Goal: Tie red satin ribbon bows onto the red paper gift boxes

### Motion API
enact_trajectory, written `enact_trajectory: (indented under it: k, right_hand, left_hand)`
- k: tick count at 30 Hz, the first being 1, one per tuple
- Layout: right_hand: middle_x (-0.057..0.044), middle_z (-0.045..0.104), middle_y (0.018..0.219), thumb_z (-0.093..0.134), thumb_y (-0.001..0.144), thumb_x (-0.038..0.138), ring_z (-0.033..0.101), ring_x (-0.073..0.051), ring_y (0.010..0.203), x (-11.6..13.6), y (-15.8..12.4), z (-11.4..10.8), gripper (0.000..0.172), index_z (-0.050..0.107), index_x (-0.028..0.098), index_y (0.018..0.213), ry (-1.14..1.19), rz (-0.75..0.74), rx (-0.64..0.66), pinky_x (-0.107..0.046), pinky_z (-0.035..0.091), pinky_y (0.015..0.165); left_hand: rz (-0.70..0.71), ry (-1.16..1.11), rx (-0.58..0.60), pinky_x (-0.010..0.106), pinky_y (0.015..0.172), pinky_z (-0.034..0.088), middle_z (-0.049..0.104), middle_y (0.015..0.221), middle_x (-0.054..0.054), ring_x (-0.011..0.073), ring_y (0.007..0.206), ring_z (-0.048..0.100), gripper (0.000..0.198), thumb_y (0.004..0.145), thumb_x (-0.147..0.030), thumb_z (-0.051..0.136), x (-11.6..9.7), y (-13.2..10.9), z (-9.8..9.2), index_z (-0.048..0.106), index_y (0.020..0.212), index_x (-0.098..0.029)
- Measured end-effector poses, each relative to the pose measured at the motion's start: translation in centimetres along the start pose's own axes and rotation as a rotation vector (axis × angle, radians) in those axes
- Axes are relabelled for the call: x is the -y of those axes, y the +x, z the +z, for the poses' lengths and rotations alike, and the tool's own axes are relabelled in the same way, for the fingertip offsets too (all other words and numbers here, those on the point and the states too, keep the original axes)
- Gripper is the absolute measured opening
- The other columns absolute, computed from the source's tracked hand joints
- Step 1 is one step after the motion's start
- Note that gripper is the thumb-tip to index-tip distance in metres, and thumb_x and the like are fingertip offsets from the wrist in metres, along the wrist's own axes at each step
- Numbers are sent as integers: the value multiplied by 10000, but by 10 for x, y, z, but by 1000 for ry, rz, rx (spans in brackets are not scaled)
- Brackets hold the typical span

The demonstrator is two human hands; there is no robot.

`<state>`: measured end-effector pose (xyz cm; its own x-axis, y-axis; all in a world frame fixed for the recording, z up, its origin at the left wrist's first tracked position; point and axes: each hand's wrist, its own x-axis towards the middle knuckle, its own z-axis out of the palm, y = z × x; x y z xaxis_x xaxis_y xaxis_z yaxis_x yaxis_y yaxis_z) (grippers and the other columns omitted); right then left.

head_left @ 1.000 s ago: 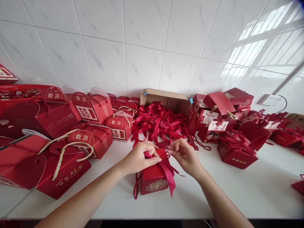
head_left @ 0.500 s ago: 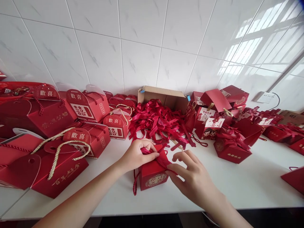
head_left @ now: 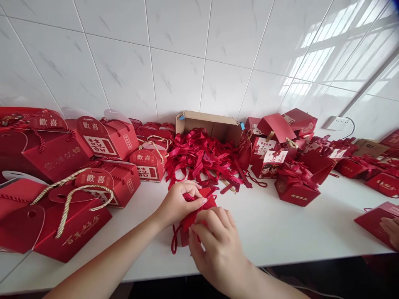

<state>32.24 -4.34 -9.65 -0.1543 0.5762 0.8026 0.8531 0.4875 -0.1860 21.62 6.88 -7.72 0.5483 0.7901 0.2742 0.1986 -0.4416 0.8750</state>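
A small red gift box [head_left: 184, 238] stands on the white table in front of me, a twisted red cord hanging at its left side. My left hand [head_left: 181, 203] is closed at the top of the box, thumb and fingers pinching a red ribbon [head_left: 190, 216]. Over the box's front, my right hand [head_left: 216, 241] has its thumb and forefinger pressed together on the same ribbon; the fingertips partly cover it. Most of the box's front is hidden behind this hand. Just behind lies a heap of dark red ribbons [head_left: 205, 155].
The heap spills from a cardboard box [head_left: 212, 120] by the tiled wall. Red gift boxes [head_left: 75, 226] with cord handles crowd the left; ribbon-tied boxes [head_left: 297, 187] stand at right. At the far right edge, another person's hand [head_left: 391, 230] touches a red box [head_left: 370, 222].
My right hand has moved left and toward me, across the box's front. My left hand keeps its pinch. Another person's hand has appeared at the right edge, and the view has turned slightly right.
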Motion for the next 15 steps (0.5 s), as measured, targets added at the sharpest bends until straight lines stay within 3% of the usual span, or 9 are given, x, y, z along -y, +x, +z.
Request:
enact_trajectory:
  k: [4, 7, 9, 12, 15]
  right_hand:
    - [-38, 609, 780, 570, 817, 80, 488, -173, 718, 13, 1, 15, 102, 579, 165, 761, 60, 98, -106, -327, 378, 644]
    - [-33, 624, 841, 603, 843, 132, 511, -178, 766, 10, 5, 3, 65, 612, 196, 833, 96, 138, -123, -343, 394, 694]
    - [-60, 615, 977, 639, 844, 215, 527, -210, 878, 1, 5, -13, 92, 623, 211, 934, 111, 149, -62, -377, 415, 767]
    - [-122, 546, 1158, 707, 797, 331, 495, -265, 1049, -22, -4, -34, 396, 569, 188, 1140, 112, 119, 96, -419, 439, 858]
    - [-127, 543, 1158, 694, 816, 273, 521, -239, 1041, -43, -21, -40, 447, 522, 193, 1221, 127, 125, 188, -387, 477, 851]
  left_hand:
    - [-30, -20, -8, 350, 856, 475, 637, 642, 34, 275, 1046, 597, 236, 682, -260, 665, 4, 0, 0, 527, 503, -194]
    - [-50, -33, 22, 366, 880, 468, 677, 727, 57, 284, 1056, 597, 187, 673, -284, 685, 3, 1, -5, 599, 541, -183]
    - [-41, -38, 59, 365, 896, 462, 696, 769, 72, 283, 1058, 599, 171, 666, -295, 704, 0, 1, -8, 630, 570, -174]
    - [-7, -20, 112, 363, 927, 443, 712, 816, 77, 267, 1038, 613, 164, 685, -302, 710, -4, 0, -14, 642, 621, -168]
    - [2, -12, 139, 362, 947, 426, 714, 834, 65, 254, 1056, 607, 229, 702, -299, 712, -4, -1, -17, 556, 581, -183]
